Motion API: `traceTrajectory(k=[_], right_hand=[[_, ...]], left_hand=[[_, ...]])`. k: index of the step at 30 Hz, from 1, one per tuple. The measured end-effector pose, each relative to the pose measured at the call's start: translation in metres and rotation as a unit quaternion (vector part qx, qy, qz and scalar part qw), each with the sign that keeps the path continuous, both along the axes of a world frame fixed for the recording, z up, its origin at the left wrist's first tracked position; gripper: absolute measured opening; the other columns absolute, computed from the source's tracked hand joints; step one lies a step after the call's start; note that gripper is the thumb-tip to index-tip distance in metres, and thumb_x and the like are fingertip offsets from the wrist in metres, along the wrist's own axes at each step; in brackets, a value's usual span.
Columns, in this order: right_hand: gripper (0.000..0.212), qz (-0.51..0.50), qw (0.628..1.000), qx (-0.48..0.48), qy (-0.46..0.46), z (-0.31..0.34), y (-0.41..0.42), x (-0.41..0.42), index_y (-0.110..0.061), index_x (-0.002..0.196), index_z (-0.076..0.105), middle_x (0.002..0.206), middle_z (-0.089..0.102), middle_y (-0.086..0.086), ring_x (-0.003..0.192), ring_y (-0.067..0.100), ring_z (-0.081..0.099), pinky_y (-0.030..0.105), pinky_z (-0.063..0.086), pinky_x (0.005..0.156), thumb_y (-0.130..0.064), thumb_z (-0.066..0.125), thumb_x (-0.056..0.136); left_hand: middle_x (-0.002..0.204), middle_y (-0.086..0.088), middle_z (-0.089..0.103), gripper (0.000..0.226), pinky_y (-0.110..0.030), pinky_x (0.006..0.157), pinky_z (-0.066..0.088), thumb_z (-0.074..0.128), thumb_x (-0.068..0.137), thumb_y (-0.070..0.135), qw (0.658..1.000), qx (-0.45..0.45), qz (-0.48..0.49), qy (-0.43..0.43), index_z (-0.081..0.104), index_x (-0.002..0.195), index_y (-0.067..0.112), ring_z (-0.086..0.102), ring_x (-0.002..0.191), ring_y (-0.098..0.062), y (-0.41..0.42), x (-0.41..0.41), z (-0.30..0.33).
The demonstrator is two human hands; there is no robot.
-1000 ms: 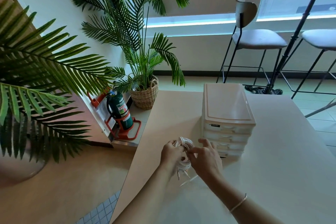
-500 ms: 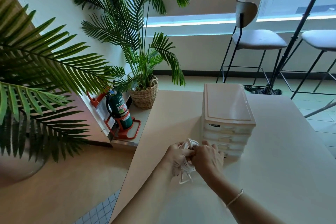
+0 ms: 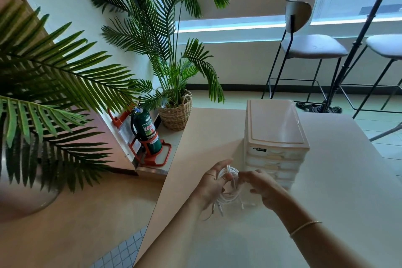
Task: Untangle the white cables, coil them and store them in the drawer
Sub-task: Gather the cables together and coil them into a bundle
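White cables (image 3: 229, 189) were gathered in a coil between the two hands, held above the table (image 3: 326, 191) just in front of the drawer unit (image 3: 275, 137). Left hand (image 3: 212, 185) gripped the coil, fingers curled through its loops. Right hand (image 3: 264, 188) pinched the coil's right side at the fingertips. Loose plug ends hung below the coil. Against the frame half a second prior, the hands had drawn slightly apart and the coil showed wider between them. Drawers appeared closed.

Fire extinguisher (image 3: 146, 131) beside basketed palm (image 3: 174, 67); stools (image 3: 313, 48) beyond.
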State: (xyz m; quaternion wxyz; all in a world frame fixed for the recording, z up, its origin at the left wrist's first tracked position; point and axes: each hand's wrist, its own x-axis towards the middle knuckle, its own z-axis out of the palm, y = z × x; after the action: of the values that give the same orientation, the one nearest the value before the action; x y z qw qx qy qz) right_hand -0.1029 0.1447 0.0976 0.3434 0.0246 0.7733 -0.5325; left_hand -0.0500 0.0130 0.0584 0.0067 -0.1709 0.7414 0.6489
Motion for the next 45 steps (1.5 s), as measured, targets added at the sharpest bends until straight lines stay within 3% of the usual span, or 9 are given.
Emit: traceTrajectory(k=[4,7,11,17,21,32,36,41,45], right_hand=[[0.016,-0.002,1.000,-0.031,-0.004,0.012,0.007,-0.008,-0.012,0.057,0.060,0.079,0.060,0.009,0.078,0.021,0.051,0.029,0.039,0.071,-0.020,0.059,0.043],[0.005,0.038,0.997,-0.063,-0.037,0.016,0.016,-0.012,-0.003,0.064,0.061,0.072,0.064,0.013,0.069,0.023,0.058,0.030,0.046,0.071,-0.008,0.061,0.064],[0.019,0.086,0.991,-0.093,-0.043,0.016,0.022,-0.014,0.001,0.063,0.058,0.059,0.063,0.014,0.057,0.024,0.063,0.029,0.055,0.062,0.009,0.052,0.078],[0.026,0.104,0.979,-0.143,-0.099,0.010,0.040,-0.019,-0.008,0.064,0.050,0.046,0.025,-0.004,0.033,0.006,0.024,0.018,0.036,0.034,0.006,0.054,0.085],[0.019,0.219,0.971,-0.021,-0.096,0.007,0.058,-0.028,-0.011,0.066,0.060,0.047,0.039,-0.004,0.034,0.004,0.024,0.012,0.016,0.034,-0.004,0.061,0.084],[0.035,0.343,0.872,0.349,-0.014,0.013,0.065,-0.033,-0.011,0.067,0.059,0.047,0.048,-0.001,0.042,0.011,0.046,0.018,0.038,0.042,-0.040,0.061,0.087],[0.040,0.376,0.827,0.415,-0.035,0.007,0.073,-0.033,-0.011,0.104,0.066,0.036,0.054,-0.008,0.043,0.006,0.046,0.014,0.035,0.040,-0.046,0.052,0.091],[0.030,0.302,0.875,0.378,-0.005,-0.003,0.089,-0.044,-0.015,0.092,0.067,0.057,0.055,-0.002,0.039,0.009,0.032,0.016,0.025,0.039,-0.044,0.060,0.086],[0.032,0.246,0.904,0.349,0.036,-0.006,0.096,-0.053,-0.012,0.072,0.064,0.057,0.037,0.001,0.040,0.012,0.027,0.017,0.021,0.041,-0.043,0.073,0.076]], left_hand=[[0.106,0.002,0.058,0.033,-0.002,0.071,0.041,0.053,0.094,0.012,0.995,-0.102,-0.017,-0.015,0.055,0.123,0.028,0.056,0.085,-0.003,-0.013,0.008,-0.010],[0.102,0.005,0.057,0.035,0.001,0.065,0.036,0.056,0.092,0.013,0.986,-0.156,-0.043,-0.030,0.054,0.125,0.026,0.053,0.077,-0.001,-0.017,0.011,-0.014],[0.120,-0.004,0.058,0.044,-0.010,0.084,0.036,0.059,0.087,0.009,0.969,-0.236,-0.067,-0.034,0.055,0.126,0.026,0.055,0.109,-0.016,-0.015,0.005,-0.018],[0.126,-0.008,0.056,0.046,-0.010,0.085,0.031,0.055,0.087,0.005,0.944,-0.313,-0.086,-0.056,0.052,0.130,0.022,0.052,0.116,-0.022,-0.028,0.012,-0.027],[0.130,-0.005,0.053,0.042,-0.019,0.094,0.036,0.051,0.090,0.009,0.927,-0.350,-0.079,-0.106,0.052,0.130,0.023,0.050,0.119,-0.022,-0.037,0.019,-0.034],[0.124,-0.002,0.052,0.046,-0.024,0.091,0.039,0.046,0.092,0.009,0.908,-0.390,-0.092,-0.117,0.050,0.133,0.030,0.051,0.116,-0.023,-0.036,0.025,-0.041],[0.112,-0.003,0.055,0.038,-0.025,0.083,0.038,0.046,0.093,0.017,0.901,-0.410,-0.105,-0.098,0.057,0.127,0.030,0.052,0.107,-0.021,-0.041,0.027,-0.046],[0.094,0.002,0.060,0.026,-0.030,0.071,0.039,0.043,0.084,0.043,0.821,-0.545,-0.161,-0.050,0.066,0.092,0.034,0.057,0.088,-0.018,-0.049,0.033,-0.052],[0.103,-0.003,0.058,0.031,-0.029,0.077,0.042,0.039,0.084,0.032,0.855,-0.478,-0.176,-0.101,0.064,0.101,0.034,0.057,0.097,-0.022,-0.038,0.036,-0.040]])
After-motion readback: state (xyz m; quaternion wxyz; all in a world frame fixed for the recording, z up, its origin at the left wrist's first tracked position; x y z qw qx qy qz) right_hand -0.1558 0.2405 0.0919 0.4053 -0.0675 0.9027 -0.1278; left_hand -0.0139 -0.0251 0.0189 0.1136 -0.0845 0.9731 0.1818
